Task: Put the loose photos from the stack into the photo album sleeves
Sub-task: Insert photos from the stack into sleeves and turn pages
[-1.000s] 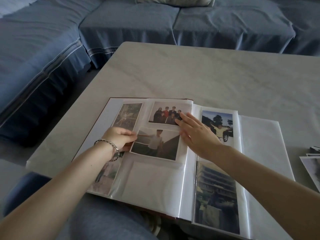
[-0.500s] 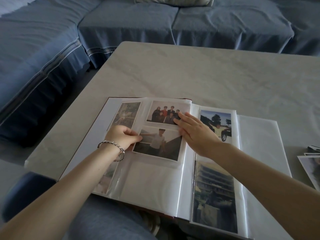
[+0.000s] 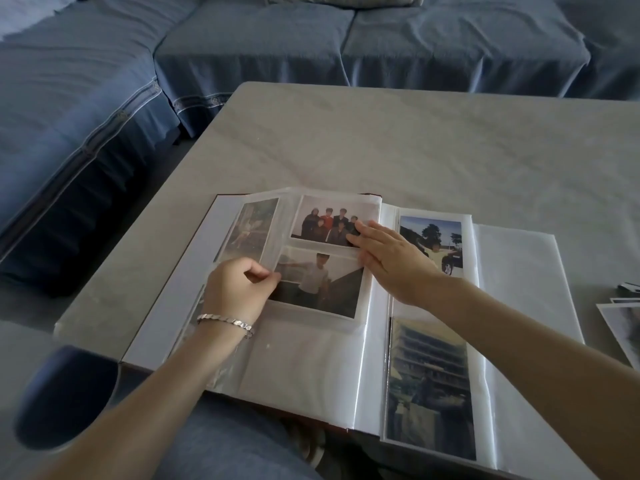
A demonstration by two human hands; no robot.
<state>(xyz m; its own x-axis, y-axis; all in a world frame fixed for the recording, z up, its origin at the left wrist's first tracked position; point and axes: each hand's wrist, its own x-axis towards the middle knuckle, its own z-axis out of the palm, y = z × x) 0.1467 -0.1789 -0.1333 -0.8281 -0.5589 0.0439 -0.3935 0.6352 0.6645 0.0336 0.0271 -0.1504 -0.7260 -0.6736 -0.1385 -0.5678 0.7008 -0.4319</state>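
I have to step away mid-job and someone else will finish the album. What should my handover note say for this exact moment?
Left hand: pinches the left edge of the white-shirt photo, which lies at the middle sleeve of the left page of the album.
Right hand: fingers flat, pressing that page beside the group photo.
Done: group photo sleeved above; other photos sit in sleeves on both pages.
Left: seat the white-shirt photo fully, fill the empty sleeve below it, then work through the loose stack at far right.
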